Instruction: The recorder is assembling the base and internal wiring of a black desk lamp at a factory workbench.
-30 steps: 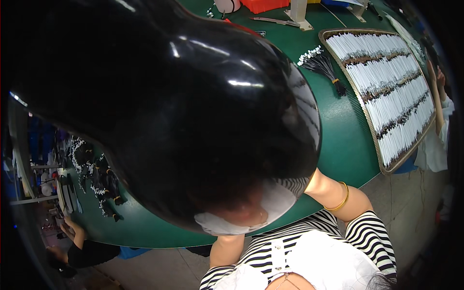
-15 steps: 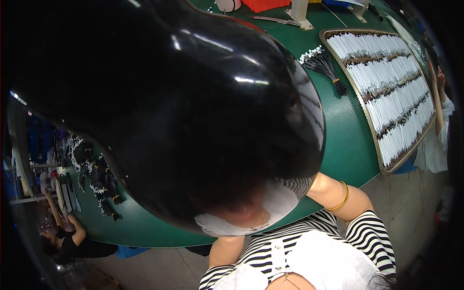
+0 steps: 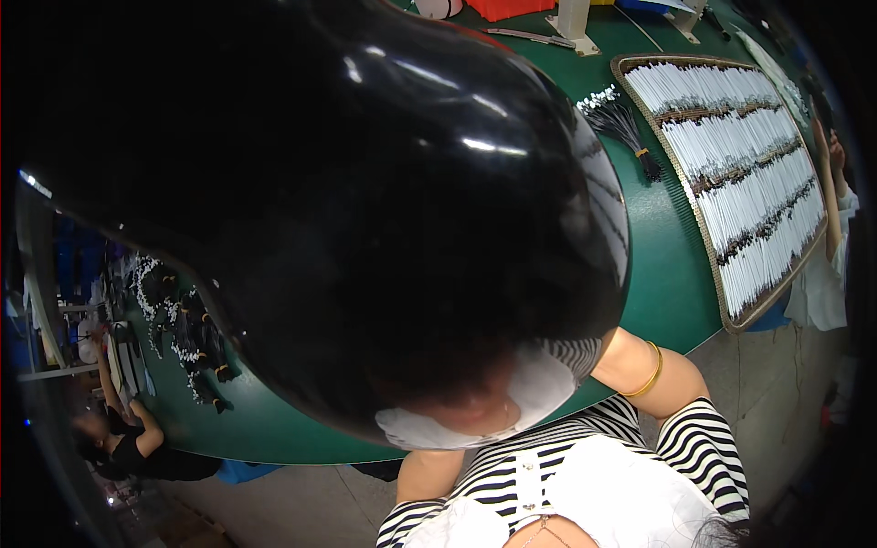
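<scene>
A large, rounded, glossy black object (image 3: 393, 237) fills the middle and upper left of the view and hides both my hands. What it is I cannot make out. My right forearm (image 3: 653, 370), wearing a gold bangle, runs behind its lower right edge over the green tabletop (image 3: 662, 274). Below that edge, only a short part of my left forearm (image 3: 429, 475) shows. Whatever my hands hold or touch is out of sight. Nearest to the right of the black object lies a bundle of black wires with white ends (image 3: 621, 132), tied with a yellowish band.
A wide tray (image 3: 722, 306) at the right holds rows of thin white sticks or tubes. Several dark wire bundles (image 3: 196, 338) lie at the left. A metal bracket (image 3: 575, 32), a pen-like tool (image 3: 530, 36) and a red bin (image 3: 507, 7) stand far back. People work at both sides.
The black object and the table items have shifted slightly right in the picture. My forearms hardly differ. The person at the left has moved an arm.
</scene>
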Demonstrator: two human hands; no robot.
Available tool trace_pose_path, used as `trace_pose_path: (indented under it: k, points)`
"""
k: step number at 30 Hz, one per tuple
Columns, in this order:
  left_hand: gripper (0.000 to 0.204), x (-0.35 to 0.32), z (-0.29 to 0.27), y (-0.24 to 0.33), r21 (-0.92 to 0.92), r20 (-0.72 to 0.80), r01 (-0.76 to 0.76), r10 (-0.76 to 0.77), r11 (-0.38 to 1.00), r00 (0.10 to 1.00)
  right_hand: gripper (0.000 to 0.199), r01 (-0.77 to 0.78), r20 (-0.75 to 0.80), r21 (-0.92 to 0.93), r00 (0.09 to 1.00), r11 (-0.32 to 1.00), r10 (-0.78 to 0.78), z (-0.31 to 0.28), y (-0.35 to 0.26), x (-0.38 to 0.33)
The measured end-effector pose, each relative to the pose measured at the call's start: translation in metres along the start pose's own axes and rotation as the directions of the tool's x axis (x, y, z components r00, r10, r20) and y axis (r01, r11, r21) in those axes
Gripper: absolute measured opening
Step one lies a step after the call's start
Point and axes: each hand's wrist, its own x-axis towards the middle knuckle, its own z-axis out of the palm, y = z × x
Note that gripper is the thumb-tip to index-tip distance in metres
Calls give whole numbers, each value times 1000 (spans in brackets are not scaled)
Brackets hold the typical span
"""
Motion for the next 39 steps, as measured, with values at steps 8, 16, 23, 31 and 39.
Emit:
trace_pose_path:
  k: [8, 16, 23, 31, 39]
  points:
    - [17, 0, 0, -1, 14, 8, -5, 5, 1000, 1000, 12, 138, 12, -44, 990, 989, -137, 2, 1, 1]
    - [28, 0, 0, -2, 33, 62, 37, -39, 999, 997, 16, 193, 33, -221, 981, 956, -191, 1, -4, -1]
    - [37, 5, 13, 5, -39, 67, 68, -65, 997, 996, 18, 274, -11, -69, 961, 959, -275, -7, 7, 4]
    - [37, 6, 15, 4, -53, 68, 15, -11, 998, 998, 19, 276, 1, -60, 961, 959, -276, -3, 1, 3]
    - [37, 5, 11, 4, -22, 54, 15, -14, 1000, 998, 16, 241, -36, -205, 967, 949, -253, -3, 0, 3]
